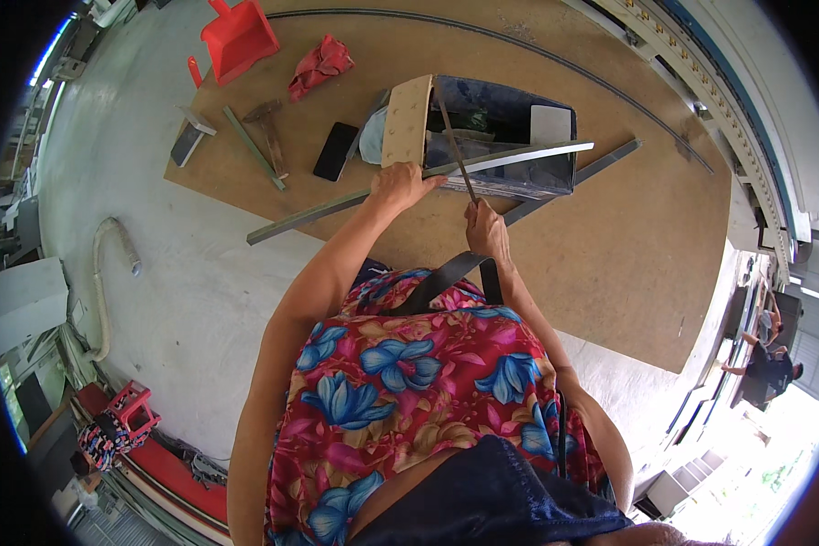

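Observation:
My left hand is closed on a long grey metal bar, which slants across the near side of an open dark blue box. A tan board with small bumps stands at the box's left end, just beyond that hand. In my right hand is the near end of a long, thin, file-like rod. The rod crosses the bar and points away over the box. A second, darker bar lies on the table along the box's near right corner.
Left of the box lie a black phone, a hammer, a greenish strip, a grey block, a red cloth and a red dustpan. A black cable-like strip curves along the table's far side. A person is at far right.

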Demonstrator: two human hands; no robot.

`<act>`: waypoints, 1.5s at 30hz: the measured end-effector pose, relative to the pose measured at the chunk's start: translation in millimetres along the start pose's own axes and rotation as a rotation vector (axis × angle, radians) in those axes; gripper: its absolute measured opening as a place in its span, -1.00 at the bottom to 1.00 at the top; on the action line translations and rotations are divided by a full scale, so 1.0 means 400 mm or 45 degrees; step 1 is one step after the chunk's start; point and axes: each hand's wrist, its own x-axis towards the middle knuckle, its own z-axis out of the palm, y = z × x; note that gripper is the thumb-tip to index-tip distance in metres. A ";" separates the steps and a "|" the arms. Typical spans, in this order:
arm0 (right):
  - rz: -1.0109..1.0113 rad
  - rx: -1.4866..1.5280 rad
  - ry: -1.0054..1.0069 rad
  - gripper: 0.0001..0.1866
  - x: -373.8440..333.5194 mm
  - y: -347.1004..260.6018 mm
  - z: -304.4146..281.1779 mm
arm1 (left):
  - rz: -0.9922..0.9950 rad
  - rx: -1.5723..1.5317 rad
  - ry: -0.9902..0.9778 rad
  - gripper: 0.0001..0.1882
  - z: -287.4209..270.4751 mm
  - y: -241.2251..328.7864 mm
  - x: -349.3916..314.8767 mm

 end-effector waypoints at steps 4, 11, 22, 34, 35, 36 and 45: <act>0.024 -0.040 -0.004 -0.74 -0.003 -0.019 -0.005 | 0.028 -0.002 0.050 -0.21 0.018 -0.014 0.004; 0.055 -0.062 0.007 -0.74 -0.005 -0.035 -0.014 | 0.024 0.015 0.044 -0.20 0.023 -0.016 0.009; 0.130 -0.176 -0.041 -0.75 -0.006 -0.038 -0.007 | 0.053 0.071 0.049 -0.22 0.027 -0.022 0.011; 0.045 -0.241 -0.055 -0.80 -0.026 -0.016 0.009 | 0.050 0.052 0.095 -0.22 0.026 -0.024 0.017; 0.203 -0.273 -0.134 -0.80 -0.044 -0.021 0.004 | 0.057 0.049 0.058 -0.21 0.028 -0.025 0.016; 0.202 -0.274 -0.138 -0.80 -0.040 -0.024 -0.001 | 0.064 0.046 0.020 -0.20 0.030 -0.026 0.014; -0.093 -0.135 0.137 -0.77 0.047 -0.059 0.020 | 0.057 -0.001 0.027 -0.19 0.043 -0.043 0.031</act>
